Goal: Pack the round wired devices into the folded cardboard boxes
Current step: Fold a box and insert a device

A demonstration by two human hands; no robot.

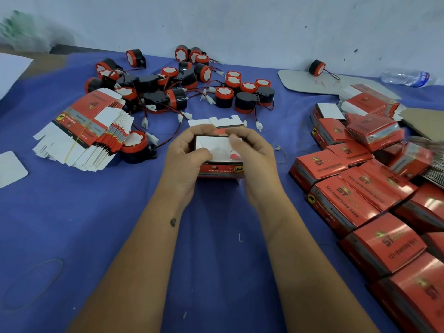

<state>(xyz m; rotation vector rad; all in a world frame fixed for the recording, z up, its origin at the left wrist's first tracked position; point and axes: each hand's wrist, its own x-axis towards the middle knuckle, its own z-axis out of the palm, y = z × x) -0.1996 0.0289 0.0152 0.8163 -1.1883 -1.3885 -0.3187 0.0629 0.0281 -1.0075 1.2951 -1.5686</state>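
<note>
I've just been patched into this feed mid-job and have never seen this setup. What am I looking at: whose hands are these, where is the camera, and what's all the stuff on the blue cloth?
There is no machine here: a person works bare-handed, and the single picture comes from a camera worn on their head, looking forward and down.

The left hand and right hand both grip one red cardboard box, with the fingers curled over its white top flaps. What is inside it is hidden.

On the blue cloth, a pile of round red-and-black wired devices lies at the far side. To the left is a banded stack of flat unfolded boxes, with one device beside it. To the right lie many closed red boxes. A plastic bottle lies by the wall.
</note>
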